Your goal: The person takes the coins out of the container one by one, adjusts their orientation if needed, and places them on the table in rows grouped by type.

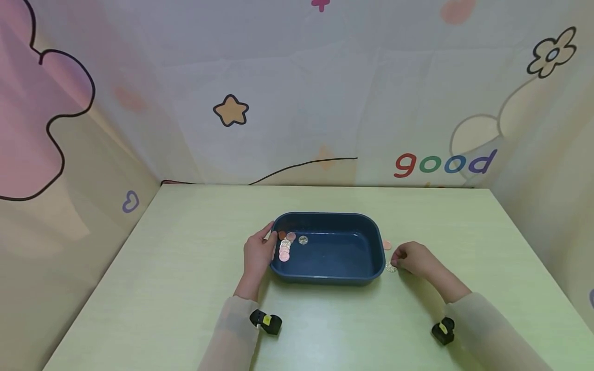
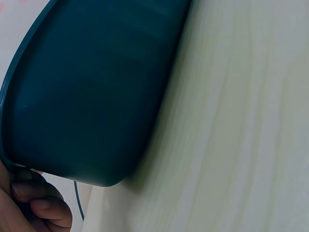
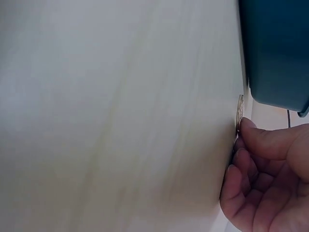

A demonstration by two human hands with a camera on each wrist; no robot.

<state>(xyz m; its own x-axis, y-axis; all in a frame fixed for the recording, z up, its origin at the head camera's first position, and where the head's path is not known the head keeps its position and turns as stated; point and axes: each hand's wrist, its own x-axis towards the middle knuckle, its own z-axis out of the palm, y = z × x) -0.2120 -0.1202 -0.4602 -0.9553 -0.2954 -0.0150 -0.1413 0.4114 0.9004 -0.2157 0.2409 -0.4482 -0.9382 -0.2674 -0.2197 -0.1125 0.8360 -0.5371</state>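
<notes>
A dark blue rectangular plastic bin [image 1: 325, 280] stands on the table, its left end rim gripped by my left hand [image 1: 258, 253], the thumb over the edge. In the left wrist view the curled fingers [image 2: 50, 209] show under that rim. Just off the bin's right end, my right hand [image 1: 415, 258] pinches the edge of a silver-coloured coin [image 1: 391, 267] at the tabletop. The right wrist view has the thumb tip on this coin [image 3: 240, 112], other fingers curled below. Inside the bin, several pinkish and silvery coins [image 1: 284, 250] overlap at the left, with a brown coin [image 1: 282, 235] behind them.
Another silvery coin [image 1: 303, 240] lies apart inside the bin. A pinkish coin [image 1: 387, 245] is on the table [image 1: 185, 247] by the bin's right wall, behind my right hand. A printed cloth backdrop [image 1: 297, 103] borders the table at the back and sides.
</notes>
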